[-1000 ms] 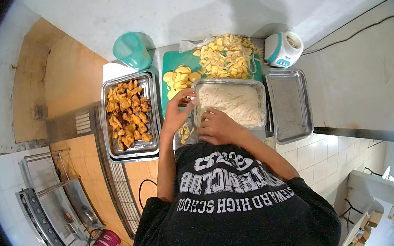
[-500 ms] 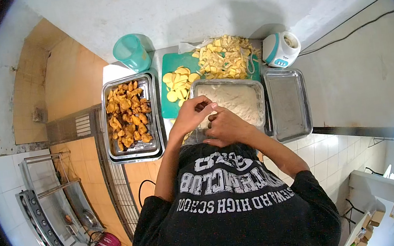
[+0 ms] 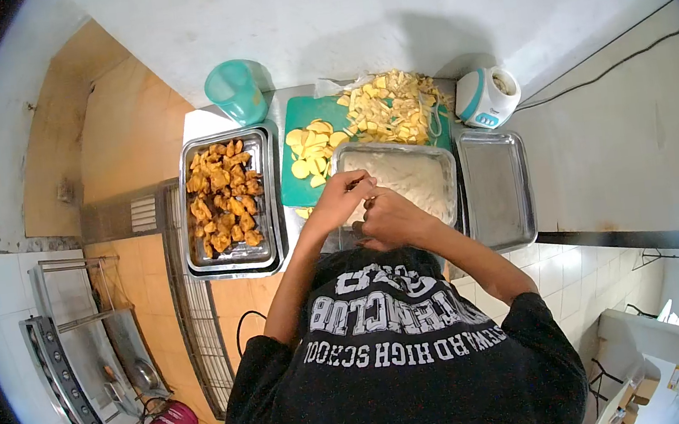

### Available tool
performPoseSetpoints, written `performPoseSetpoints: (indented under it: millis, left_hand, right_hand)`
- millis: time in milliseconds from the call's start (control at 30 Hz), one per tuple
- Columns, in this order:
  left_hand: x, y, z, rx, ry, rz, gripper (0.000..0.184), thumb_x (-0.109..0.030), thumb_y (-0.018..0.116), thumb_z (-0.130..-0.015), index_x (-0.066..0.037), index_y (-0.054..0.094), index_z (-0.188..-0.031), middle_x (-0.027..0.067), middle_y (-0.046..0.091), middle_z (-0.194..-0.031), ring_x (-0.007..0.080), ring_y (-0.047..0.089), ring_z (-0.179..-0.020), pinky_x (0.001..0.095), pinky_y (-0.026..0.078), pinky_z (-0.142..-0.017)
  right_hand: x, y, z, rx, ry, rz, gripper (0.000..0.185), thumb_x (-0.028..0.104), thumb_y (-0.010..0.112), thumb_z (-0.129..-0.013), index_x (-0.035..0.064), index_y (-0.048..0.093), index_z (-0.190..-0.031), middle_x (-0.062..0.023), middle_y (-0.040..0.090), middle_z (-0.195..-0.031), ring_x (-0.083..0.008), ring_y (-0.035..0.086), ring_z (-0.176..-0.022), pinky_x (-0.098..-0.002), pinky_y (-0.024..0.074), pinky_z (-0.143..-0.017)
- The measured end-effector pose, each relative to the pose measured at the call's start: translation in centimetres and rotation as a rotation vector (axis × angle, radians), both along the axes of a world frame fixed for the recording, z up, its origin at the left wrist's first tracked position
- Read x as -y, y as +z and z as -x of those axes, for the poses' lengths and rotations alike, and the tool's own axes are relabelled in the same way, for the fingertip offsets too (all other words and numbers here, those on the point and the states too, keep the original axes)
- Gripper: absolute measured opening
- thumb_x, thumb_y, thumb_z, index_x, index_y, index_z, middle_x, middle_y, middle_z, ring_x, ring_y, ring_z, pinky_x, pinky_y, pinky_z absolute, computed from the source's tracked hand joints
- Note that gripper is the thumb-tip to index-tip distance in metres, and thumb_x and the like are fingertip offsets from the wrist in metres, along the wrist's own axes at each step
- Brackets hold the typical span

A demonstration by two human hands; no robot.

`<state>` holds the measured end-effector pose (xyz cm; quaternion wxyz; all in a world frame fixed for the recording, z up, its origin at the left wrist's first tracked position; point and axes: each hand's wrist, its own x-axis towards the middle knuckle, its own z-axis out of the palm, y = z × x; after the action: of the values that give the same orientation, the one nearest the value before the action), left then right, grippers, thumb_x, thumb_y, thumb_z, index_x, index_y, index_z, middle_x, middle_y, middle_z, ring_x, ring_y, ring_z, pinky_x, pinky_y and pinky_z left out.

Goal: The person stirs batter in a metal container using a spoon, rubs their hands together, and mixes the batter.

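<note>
My left hand and my right hand meet above the front left corner of a metal tray. The fingers of both are curled and pinched close together; anything between them is hidden or too small to name. Inside the tray lies a pale, doughy or batter-like mass. Behind it, a green cutting board bears round yellow slices, maybe potato or sweet potato. Beside these is a heap of yellow chunks and pale peelings.
On the left, stacked metal trays hold browned fried pieces. A teal plastic container stands behind them. At right are another metal tray and a white and teal appliance with a cord. A wall rises behind.
My two hands stay together over the tray's corner, their fingers shifting slightly. The whole view has tilted a little with my head.
</note>
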<state>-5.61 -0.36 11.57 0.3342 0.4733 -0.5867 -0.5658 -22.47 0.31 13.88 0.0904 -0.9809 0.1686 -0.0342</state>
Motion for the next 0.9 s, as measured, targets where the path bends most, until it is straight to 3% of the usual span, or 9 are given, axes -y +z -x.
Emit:
performPoseSetpoints:
  millis: [167, 367, 600, 700, 800, 900]
  left_hand:
    - [0.1, -0.8, -0.5, -0.079, -0.01, 0.028, 0.028, -0.021, 0.056, -0.094, 0.004, 0.064, -0.084, 0.006, 0.063, -0.076, 0.0145, 0.058, -0.077, 0.0297, 0.047, -0.074]
    - [-0.2, 0.6, -0.5, -0.078, -0.012, 0.039, 0.022, -0.014, 0.06, -0.095, 0.004, 0.072, -0.1, 0.0082, 0.073, -0.092, 0.0138, 0.065, -0.089, 0.0297, 0.051, -0.083]
    - [-0.2, 1.2, -0.1, -0.031, 0.052, 0.104, 0.018, -0.013, 0.067, -0.092, 0.003, 0.073, -0.099, 0.0095, 0.075, -0.091, 0.0134, 0.067, -0.086, 0.0288, 0.052, -0.081]
    - [-0.1, 0.5, 0.0, -0.173, 0.131, 0.048, 0.016, -0.009, 0.069, -0.09, 0.005, 0.074, -0.096, 0.0077, 0.074, -0.088, 0.0111, 0.065, -0.082, 0.0263, 0.052, -0.077]
    - [0.0, 0.7, -0.5, -0.137, 0.23, 0.068, 0.014, -0.009, 0.071, -0.088, 0.004, 0.075, -0.095, 0.0074, 0.074, -0.088, 0.0094, 0.064, -0.08, 0.0251, 0.052, -0.074]
    - [0.5, 1.2, -0.8, -0.201, 0.307, 0.08, 0.015, -0.008, 0.07, -0.09, 0.005, 0.074, -0.095, 0.0093, 0.075, -0.09, 0.0113, 0.066, -0.08, 0.0264, 0.053, -0.075]
  right_hand:
    - [0.2, 0.2, 0.1, 0.007, 0.066, 0.015, 0.024, 0.037, 0.072, -0.074, 0.0133, 0.07, -0.071, -0.0086, 0.062, -0.055, -0.025, 0.067, -0.064, -0.0395, 0.042, -0.095]
    - [-0.2, 1.0, 0.4, -0.045, 0.046, 0.01, 0.025, 0.039, 0.072, -0.076, 0.0132, 0.072, -0.078, -0.0069, 0.061, -0.056, -0.0246, 0.066, -0.067, -0.0407, 0.0447, -0.091]
    - [-0.1, 0.6, 1.0, -0.011, 0.046, -0.037, 0.023, 0.036, 0.071, -0.076, 0.0135, 0.072, -0.08, -0.0066, 0.06, -0.055, -0.0241, 0.066, -0.065, -0.0417, 0.0448, -0.092]
    - [-0.1, 1.1, 0.8, 0.028, 0.044, -0.017, 0.023, 0.037, 0.072, -0.077, 0.0139, 0.071, -0.079, -0.0064, 0.059, -0.054, -0.0249, 0.065, -0.062, -0.0424, 0.0449, -0.091]
    - [-0.5, 2.1, 0.6, 0.202, 0.018, -0.008, 0.02, 0.034, 0.075, -0.076, 0.0151, 0.072, -0.079, -0.0056, 0.059, -0.054, -0.0237, 0.063, -0.06, -0.0438, 0.0441, -0.092]
    - [-0.5, 2.8, 1.2, 0.46, -0.165, -0.088, 0.012, 0.03, 0.074, -0.08, 0.018, 0.072, -0.083, -0.0022, 0.063, -0.057, -0.0207, 0.063, -0.059, -0.0453, 0.0421, -0.089]
